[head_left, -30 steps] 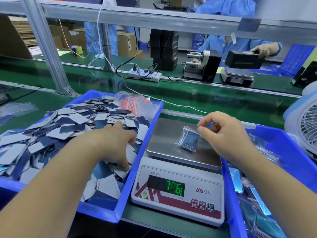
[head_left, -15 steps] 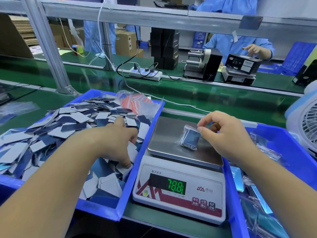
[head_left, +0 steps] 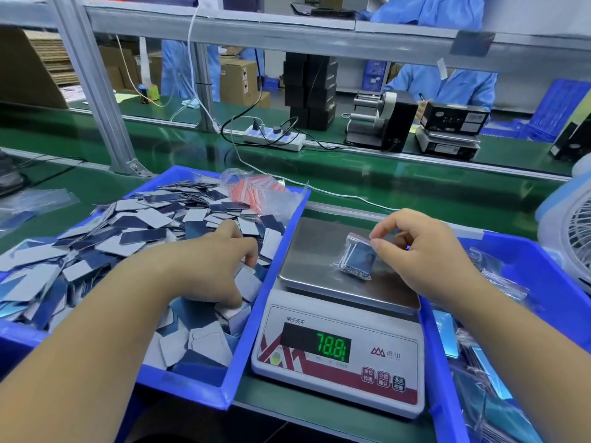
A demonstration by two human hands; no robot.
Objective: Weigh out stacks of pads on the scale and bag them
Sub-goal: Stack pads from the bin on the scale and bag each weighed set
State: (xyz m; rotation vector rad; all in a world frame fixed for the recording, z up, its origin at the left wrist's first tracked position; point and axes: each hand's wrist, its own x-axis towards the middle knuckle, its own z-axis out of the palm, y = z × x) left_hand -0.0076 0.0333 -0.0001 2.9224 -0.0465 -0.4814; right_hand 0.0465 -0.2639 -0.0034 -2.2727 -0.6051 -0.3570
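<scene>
Head view: the right hand (head_left: pixel 425 254) pinches the top edge of a small clear plastic bag of blue pads (head_left: pixel 356 260) lying on the steel-topped white scale (head_left: pixel 335 314). The left hand (head_left: pixel 208 266), fingers curled, digs among loose blue-and-white pads (head_left: pixel 134 231) in the blue bin (head_left: pixel 256 314). The bag looks light, slippery and limp; its sealed rim seems the best hold.

My green bench (head_left: pixel 367 190) carries a bin of pads (head_left: pixel 243 340), the scale (head_left: pixel 339 356), another blue bin (head_left: pixel 438 362), and a power strip (head_left: pixel 273 139).
</scene>
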